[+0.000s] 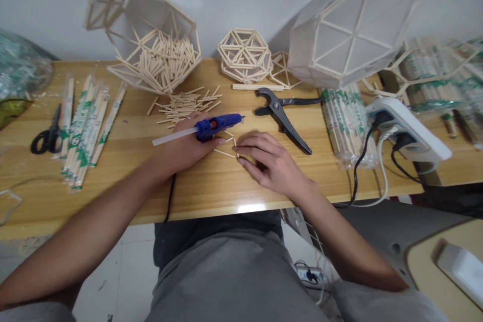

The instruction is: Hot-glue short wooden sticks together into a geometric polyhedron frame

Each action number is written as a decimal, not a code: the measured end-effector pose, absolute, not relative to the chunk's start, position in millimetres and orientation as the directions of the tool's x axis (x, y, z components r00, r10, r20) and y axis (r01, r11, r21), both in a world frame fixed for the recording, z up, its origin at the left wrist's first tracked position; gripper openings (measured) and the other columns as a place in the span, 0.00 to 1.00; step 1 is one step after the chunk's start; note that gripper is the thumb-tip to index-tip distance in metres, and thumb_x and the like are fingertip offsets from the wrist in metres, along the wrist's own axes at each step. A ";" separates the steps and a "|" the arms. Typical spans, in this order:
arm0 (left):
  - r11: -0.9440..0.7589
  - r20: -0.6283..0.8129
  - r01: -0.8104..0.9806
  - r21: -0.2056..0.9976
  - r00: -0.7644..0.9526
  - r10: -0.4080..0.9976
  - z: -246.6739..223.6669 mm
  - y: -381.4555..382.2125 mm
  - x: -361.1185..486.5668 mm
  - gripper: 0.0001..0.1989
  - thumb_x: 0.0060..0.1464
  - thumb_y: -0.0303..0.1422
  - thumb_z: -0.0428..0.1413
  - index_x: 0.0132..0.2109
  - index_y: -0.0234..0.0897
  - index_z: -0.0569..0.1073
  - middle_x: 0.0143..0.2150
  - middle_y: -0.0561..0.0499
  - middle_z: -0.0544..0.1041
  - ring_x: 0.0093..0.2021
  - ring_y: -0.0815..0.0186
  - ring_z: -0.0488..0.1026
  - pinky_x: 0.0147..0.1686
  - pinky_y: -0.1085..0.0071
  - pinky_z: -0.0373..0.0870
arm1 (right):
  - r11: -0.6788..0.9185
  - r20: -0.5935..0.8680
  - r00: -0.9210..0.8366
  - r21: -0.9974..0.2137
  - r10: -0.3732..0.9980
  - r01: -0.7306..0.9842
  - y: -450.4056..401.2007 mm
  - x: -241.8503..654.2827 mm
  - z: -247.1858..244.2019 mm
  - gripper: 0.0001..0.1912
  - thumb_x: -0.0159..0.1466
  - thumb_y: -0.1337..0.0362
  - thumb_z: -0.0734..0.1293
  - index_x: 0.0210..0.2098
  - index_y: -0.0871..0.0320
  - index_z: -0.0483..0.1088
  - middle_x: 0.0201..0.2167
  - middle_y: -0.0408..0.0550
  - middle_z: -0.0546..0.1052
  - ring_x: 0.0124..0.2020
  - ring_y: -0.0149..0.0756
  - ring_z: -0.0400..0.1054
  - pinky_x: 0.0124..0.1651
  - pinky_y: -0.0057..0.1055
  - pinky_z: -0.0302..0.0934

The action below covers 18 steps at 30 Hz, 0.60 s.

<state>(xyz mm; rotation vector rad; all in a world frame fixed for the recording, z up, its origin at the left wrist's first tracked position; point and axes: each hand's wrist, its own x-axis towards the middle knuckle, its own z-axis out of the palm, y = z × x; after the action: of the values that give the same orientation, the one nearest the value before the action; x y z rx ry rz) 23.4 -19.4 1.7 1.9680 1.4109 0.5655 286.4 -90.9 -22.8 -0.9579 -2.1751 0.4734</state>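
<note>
My left hand is closed around a blue hot glue gun with a pale glue stick poking out of its back end. The gun's nozzle points right, over a few short wooden sticks joined at angles on the table. At their right corner, the fingertips of my right hand pinch one short stick. A loose pile of cut sticks lies just beyond my left hand. Black-handled cutting pliers rest opened beyond my right hand.
Behind stand a stick frame full of cut sticks, a small stick ball and a large paper-covered frame. Wrapped chopsticks and scissors lie left. On the right are bundled chopsticks and a corded power strip.
</note>
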 end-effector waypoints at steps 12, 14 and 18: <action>-0.136 -0.108 0.643 0.754 0.325 0.939 6.8 -21.5 23.3 0.24 0.62 0.55 0.63 0.56 0.45 0.84 0.53 0.48 0.88 0.56 0.51 0.83 0.63 0.58 0.77 | 0.658 0.449 -0.482 -0.525 0.753 0.540 -97.2 281.5 -23.4 0.15 0.75 0.66 0.73 0.60 0.53 0.78 0.54 0.55 0.81 0.59 0.51 0.77 0.63 0.55 0.75; -0.095 -0.127 0.629 0.771 0.298 0.946 6.6 -21.9 21.7 0.25 0.62 0.56 0.63 0.56 0.46 0.84 0.53 0.49 0.89 0.56 0.50 0.84 0.64 0.57 0.77 | 0.641 0.436 -0.470 -0.523 0.767 0.561 -100.6 278.6 -24.5 0.15 0.75 0.65 0.73 0.60 0.53 0.78 0.54 0.55 0.81 0.58 0.52 0.77 0.62 0.55 0.74; -0.058 -0.143 0.604 0.795 0.279 0.950 10.6 -19.7 13.2 0.25 0.62 0.57 0.63 0.53 0.45 0.85 0.52 0.50 0.89 0.56 0.49 0.85 0.63 0.57 0.79 | 0.618 0.427 -0.448 -0.528 0.786 0.582 -105.6 273.8 -25.6 0.14 0.75 0.65 0.73 0.59 0.51 0.79 0.53 0.54 0.80 0.57 0.51 0.77 0.60 0.54 0.73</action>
<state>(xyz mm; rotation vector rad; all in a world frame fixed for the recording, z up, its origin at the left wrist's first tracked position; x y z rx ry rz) 13.2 -19.7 10.6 1.7574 1.4176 0.5508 273.8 -105.6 -25.6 -1.0688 -2.1879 0.4033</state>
